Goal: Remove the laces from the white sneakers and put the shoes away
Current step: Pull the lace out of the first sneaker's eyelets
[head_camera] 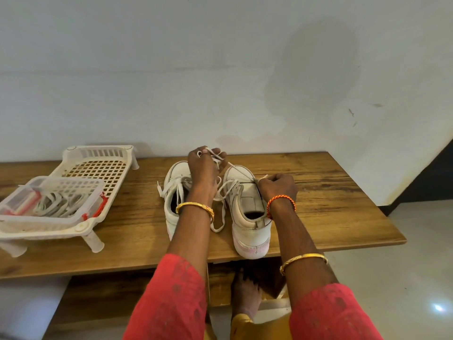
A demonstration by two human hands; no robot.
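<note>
Presently both worn white leather sneakers stand side by side on the brown wood-grain table, toes to the wall, heels toward me. My left hand is raised over the gap between the toes, fingers curled round a bunch of flat white lace — the grasp is firm as far as I can judge. My right hand rests against the outer side of the right-hand sneaker, thumb and fingers pinching the lace end at the eyelets; its fingertips are partly hidden, so the exact pinch point cannot be confirmed.

Governing relation: the shoe's long axis runs away from me, and the lace rows cross it side to side. The lace leads up and forward-left from the eyelets to my left hand, which sits beyond the toe; my right hand is the nearer one to the eyelets themselves. In my judgement the next pull should go along that lead — upward and away — while the right hand steadies the shoe.

The left-hand sneaker appears laced, its ends trailing loose. At far left, a white slotted plastic rack carries a small clear lidded box of coiled laces.
</note>
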